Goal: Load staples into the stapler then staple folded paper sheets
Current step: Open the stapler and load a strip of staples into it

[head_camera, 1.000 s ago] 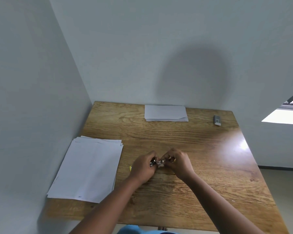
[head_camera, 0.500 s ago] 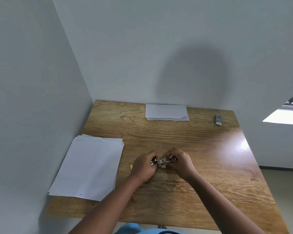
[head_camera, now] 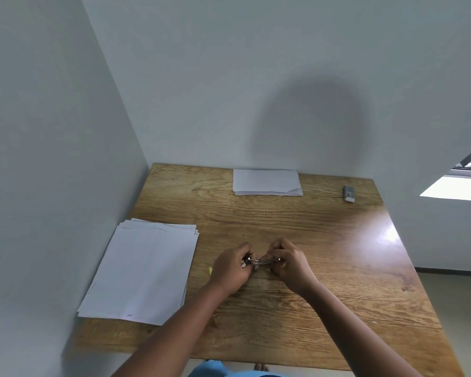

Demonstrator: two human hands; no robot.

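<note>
Barely any shift since earlier: left hand (head_camera: 230, 268) and right hand (head_camera: 288, 261) still pinch the small silver metal stapler (head_camera: 259, 261) between them, above the wooden table (head_camera: 324, 240). Flat white sheet stack (head_camera: 142, 268) lies left; folded white paper (head_camera: 265, 182) far back.

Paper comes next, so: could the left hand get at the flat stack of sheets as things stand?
Probably yes, once free: the left hand now holds the stapler with the right hand, but bare table separates it from the stack.
</note>
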